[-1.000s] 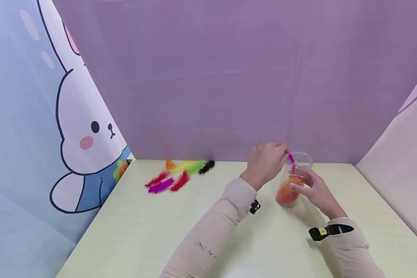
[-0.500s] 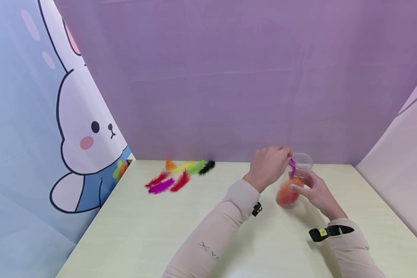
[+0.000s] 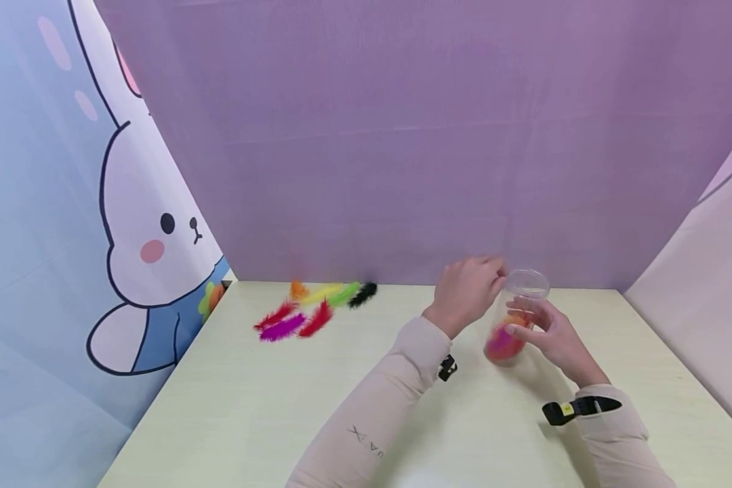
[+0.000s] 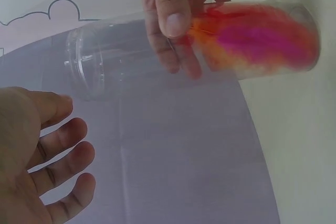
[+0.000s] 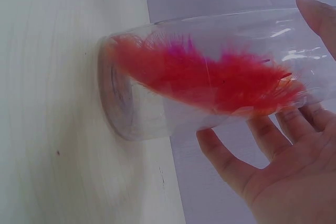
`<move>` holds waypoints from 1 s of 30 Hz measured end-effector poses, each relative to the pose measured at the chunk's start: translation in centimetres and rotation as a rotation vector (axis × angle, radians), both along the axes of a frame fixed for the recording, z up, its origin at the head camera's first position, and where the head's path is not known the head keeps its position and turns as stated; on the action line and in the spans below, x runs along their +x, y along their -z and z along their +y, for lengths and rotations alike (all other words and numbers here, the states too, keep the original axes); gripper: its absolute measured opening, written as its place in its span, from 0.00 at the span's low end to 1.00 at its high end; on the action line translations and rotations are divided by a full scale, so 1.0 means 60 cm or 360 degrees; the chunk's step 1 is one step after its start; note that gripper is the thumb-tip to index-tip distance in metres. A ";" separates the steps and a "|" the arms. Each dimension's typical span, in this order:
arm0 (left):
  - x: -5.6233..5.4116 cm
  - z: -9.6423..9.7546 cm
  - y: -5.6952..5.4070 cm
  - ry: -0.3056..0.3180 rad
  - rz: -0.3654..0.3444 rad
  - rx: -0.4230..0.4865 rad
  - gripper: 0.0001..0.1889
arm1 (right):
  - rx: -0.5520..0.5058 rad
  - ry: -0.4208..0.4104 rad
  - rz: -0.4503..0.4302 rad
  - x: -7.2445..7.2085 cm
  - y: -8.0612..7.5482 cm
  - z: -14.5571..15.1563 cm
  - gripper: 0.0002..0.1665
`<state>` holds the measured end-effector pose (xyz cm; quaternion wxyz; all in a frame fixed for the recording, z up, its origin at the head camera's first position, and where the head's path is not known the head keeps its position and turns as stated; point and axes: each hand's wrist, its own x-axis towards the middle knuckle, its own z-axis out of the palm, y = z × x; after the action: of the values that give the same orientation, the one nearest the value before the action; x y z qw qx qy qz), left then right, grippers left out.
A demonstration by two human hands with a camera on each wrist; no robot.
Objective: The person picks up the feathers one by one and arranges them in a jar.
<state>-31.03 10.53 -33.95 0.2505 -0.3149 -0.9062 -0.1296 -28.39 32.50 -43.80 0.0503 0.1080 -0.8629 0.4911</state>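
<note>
A clear plastic jar (image 3: 527,285) with an open top stands at the right of the table, upright or slightly tilted. Inside it lie red feathers (image 5: 215,77), an orange feather (image 4: 202,32) and a magenta feather (image 4: 257,43). My right hand (image 3: 555,335) grips the jar from the right, thumb in front and fingers around its far side. Just left of the jar's rim hovers my left hand (image 3: 468,291). In the left wrist view its fingers are loosely bent, apart from the jar, with nothing between them.
Loose feathers lie at the table's back left: orange (image 3: 297,290), yellow (image 3: 322,293), green (image 3: 345,293), black (image 3: 363,294), purple (image 3: 283,327) and two red, one nearer the middle (image 3: 317,318). A purple cloth (image 3: 366,149) hangs behind the pale table (image 3: 250,407).
The magenta feather has left my left hand and dropped into the jar among the others. That hand has drawn back slightly left from the rim. My right hand keeps its grip.
</note>
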 end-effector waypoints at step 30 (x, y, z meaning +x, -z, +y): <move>-0.060 -0.253 0.190 -0.0469 -0.0398 0.0474 0.05 | 0.0051 0.0022 0.0044 0.002 0.002 0.000 0.40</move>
<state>-34.63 -4.66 -45.37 0.1964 -0.1204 -0.9372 -0.2618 -28.26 32.51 -43.92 0.0640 0.1097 -0.8707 0.4751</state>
